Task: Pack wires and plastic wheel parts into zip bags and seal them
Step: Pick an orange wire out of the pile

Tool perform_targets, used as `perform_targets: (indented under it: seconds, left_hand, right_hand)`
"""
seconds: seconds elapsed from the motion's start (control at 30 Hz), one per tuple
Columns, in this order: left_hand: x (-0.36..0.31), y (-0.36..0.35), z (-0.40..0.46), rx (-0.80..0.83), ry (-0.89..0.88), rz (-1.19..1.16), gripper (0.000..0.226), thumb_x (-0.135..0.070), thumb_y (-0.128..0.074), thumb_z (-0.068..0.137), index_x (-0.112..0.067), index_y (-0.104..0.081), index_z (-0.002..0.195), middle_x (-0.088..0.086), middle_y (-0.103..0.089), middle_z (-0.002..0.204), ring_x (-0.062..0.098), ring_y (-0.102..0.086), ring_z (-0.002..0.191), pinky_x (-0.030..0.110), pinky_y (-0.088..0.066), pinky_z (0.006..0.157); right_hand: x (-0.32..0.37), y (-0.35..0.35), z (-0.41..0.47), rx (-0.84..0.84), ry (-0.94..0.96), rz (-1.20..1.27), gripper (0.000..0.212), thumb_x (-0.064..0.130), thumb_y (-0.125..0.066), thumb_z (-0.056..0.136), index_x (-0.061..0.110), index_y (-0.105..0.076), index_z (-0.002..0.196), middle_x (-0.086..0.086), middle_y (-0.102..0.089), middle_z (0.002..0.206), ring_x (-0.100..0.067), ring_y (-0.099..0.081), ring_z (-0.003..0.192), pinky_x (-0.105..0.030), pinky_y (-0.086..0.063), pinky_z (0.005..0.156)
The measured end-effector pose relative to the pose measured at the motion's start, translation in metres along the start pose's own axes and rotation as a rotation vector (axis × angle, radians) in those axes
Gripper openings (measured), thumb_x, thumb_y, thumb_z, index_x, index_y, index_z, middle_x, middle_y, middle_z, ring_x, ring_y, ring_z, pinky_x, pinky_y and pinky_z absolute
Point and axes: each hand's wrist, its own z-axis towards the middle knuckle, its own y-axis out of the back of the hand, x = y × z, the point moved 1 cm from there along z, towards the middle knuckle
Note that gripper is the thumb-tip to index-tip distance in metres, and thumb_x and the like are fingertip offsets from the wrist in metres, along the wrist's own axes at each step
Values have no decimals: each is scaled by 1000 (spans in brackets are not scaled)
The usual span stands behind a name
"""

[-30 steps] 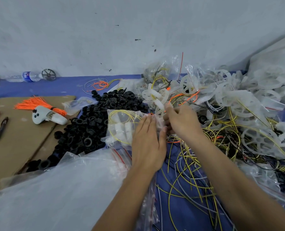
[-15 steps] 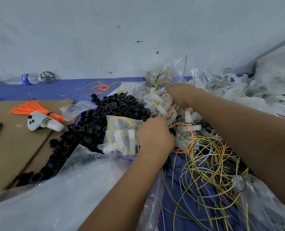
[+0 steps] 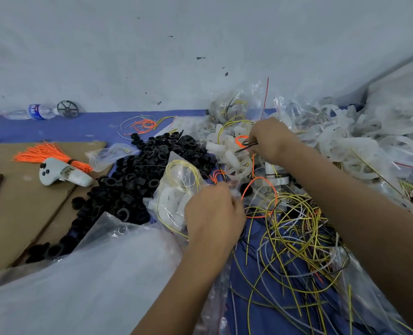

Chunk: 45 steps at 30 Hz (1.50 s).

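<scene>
Holding the zip bag (image 3: 176, 189) at centre frame, we pinch its mouth with the left hand (image 3: 215, 213) to keep it open. Our right hand (image 3: 268, 139), upper centre, pinches black and orange wires (image 3: 243, 142) from the pile for loading.

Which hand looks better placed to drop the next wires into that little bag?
Probably the right hand: it already pinches dark and orange wires, while the left hand holds the zip bag.
</scene>
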Motion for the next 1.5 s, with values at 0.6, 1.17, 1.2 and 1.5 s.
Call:
perform_targets:
  seconds: [0.6, 1.17, 1.2, 1.5]
  left_hand:
    - [25, -5, -24, -230, -39, -661, 11, -25, -61, 91, -28, -52, 86, -10, -57, 69, 13, -57, 66, 40, -50, 61]
    - [20, 14, -20, -488, -62, -887, 26, -15, -56, 103, -10, -67, 80, -11, -54, 66, 7, -49, 64, 28, -40, 60]
    - [21, 17, -19, -508, -60, -909, 26, -14, -55, 103, -12, -66, 80, -11, -54, 66, 6, -49, 64, 25, -39, 61]
    - [25, 30, -13, -488, -61, -939, 23, -17, -58, 102, -21, -72, 84, -12, -64, 69, 6, -57, 66, 28, -46, 62]
  right_hand:
    - [-3, -49, -169, -625, -18, 872, 16, 19, -66, 96, 21, -76, 110, 7, -76, 85, 1, -62, 63, -13, -46, 60]
    - [51, -66, -170, -709, -238, 1265, 18, 11, -64, 96, 12, -58, 79, -3, -68, 67, -22, -64, 43, -34, -50, 37]
    - [51, -66, -170, -713, -261, 1265, 20, 12, -64, 96, 13, -57, 78, -2, -68, 66, -21, -64, 43, -32, -48, 37]
    - [85, -67, -174, -673, -43, 1292, 5, 12, -65, 94, 14, -65, 89, 2, -67, 70, -20, -65, 47, -36, -52, 41]
